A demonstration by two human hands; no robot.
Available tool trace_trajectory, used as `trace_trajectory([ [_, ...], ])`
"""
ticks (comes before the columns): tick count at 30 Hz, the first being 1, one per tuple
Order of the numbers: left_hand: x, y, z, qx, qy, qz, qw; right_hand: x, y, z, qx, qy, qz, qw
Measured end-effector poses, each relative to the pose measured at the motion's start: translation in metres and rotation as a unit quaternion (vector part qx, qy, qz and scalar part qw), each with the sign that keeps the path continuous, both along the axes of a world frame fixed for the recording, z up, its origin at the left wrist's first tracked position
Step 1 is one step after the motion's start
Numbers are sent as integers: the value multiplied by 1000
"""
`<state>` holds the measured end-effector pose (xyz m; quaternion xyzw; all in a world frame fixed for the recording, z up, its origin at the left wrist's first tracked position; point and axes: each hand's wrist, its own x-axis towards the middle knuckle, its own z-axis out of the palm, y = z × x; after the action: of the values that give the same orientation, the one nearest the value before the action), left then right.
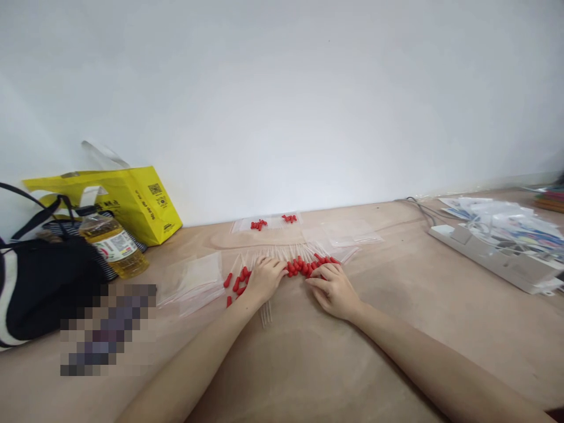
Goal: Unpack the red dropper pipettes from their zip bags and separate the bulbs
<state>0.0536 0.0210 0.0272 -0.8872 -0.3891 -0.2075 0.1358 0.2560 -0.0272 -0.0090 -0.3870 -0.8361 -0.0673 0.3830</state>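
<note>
Clear thin droppers with red rubber bulbs (304, 267) lie in a row in front of me, most of their tubes (282, 252) pointing toward the wall. My left hand (267, 278) is closed over the left part of the row, its fingertips on a red bulb. Several tubes (267, 314) stick out below that hand toward me; their bulbs are hidden. More red bulbs (240, 282) lie left of it. My right hand (333, 289) rests at the row's right end, fingers curled and pressed together against the bulbs; what they hold is hidden.
By the wall lies a clear bag of red-bulbed droppers (275, 222). Flat clear bags (198, 279) lie left. Further left are an oil bottle (114, 247), a yellow bag (141, 205) and a dark bag (48, 288). A white power strip (493, 258) and plastic packets (497, 217) are right.
</note>
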Motion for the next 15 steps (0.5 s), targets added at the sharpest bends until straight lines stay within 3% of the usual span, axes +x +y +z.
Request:
trace_trajectory([
  [3,-12,-12,0,35,-55,-4,998,1,-1,0,7,5,4,1000],
  [9,-39,-48,4,73,-151,-77,983,-4,-6,12,59,-4,-23,998],
  [15,-45,-60,5,137,-104,-193,966,-25,-1,24,138,-93,2,986],
])
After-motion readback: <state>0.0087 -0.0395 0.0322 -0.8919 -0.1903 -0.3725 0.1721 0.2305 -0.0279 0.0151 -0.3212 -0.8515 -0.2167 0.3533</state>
